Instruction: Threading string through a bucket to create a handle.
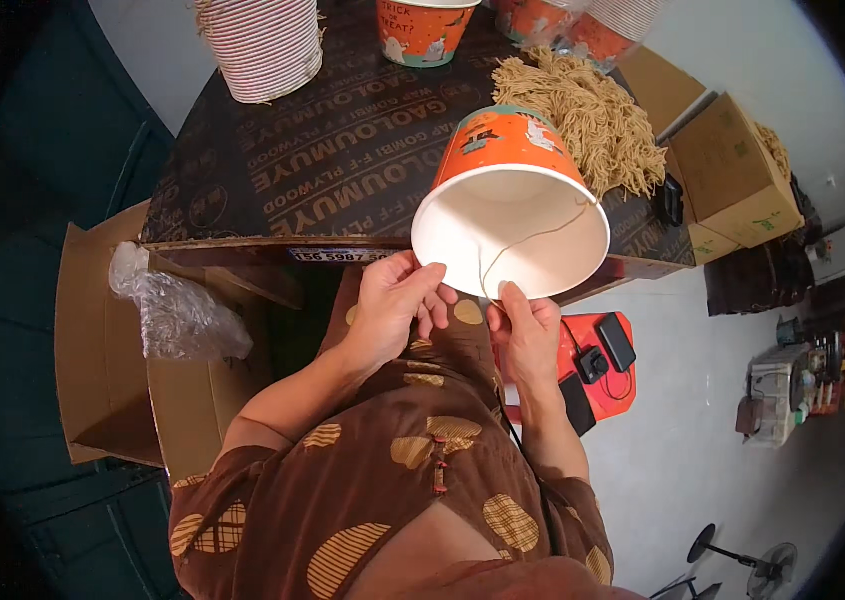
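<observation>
Orange paper bucket (511,212) is held up at the near edge of the desk (328,165), in front of the torso; whether any of it rests on the desk can't be told. Right hand (531,335): rim is pinched, thumb inside the mouth, fingers behind. Left hand (393,305): thumb and fingers bunched at the lower rim, left of the other; what is between them can't be made out. Thin tan cord (535,238) is seen crossing the white inside, down to the lower rim between the hands.

Handling, judged: light, thin-walled, fairly stiff at the rolled rim, softer along the wall; easily dented if squeezed, slightly slick outside. Cord limp. Best taken by the rim, or with the wall cupped loosely.

Orientation: mouth is turned toward the wearer, base away and a little left; the long axis is run from mouth to base, tipped well off upright.
</observation>
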{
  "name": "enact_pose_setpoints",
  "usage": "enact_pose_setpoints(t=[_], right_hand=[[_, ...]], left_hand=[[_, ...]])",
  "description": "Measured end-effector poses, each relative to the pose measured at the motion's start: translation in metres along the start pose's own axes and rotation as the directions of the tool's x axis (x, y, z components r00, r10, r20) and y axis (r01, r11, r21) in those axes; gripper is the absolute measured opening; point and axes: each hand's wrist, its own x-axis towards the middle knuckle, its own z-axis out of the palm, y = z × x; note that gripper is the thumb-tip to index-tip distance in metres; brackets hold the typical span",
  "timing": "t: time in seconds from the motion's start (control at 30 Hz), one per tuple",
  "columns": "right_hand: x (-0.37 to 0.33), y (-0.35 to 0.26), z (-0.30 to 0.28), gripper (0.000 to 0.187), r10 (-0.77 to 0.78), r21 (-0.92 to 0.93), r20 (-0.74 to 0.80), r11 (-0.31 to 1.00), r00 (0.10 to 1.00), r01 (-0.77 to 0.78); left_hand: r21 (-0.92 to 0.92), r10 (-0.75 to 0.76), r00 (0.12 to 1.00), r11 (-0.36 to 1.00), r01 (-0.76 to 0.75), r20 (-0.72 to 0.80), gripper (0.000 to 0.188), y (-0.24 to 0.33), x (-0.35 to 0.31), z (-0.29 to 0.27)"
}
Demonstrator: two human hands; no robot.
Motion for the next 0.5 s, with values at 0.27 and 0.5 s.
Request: enact_pose_setpoints(t=[0.27,0.5], right_hand=[[0.0015,0.0001,0.002,0.03,0.062,-0.1,0.02,0.993,0.998,-0.06],[0.0012,-0.0033,-0.0015,0.029,0.075,-0.1,0.066,0.993,0.995,-0.068]], left_hand=[[-0.102,-0.029,0.999,0.994,0.025,-0.041,0.017,-0.0028,0.0009,0.0022],[0.055,-0.051,0.996,0.997,0.055,-0.076,0.014,-0.0009,0.0024,0.0014]])
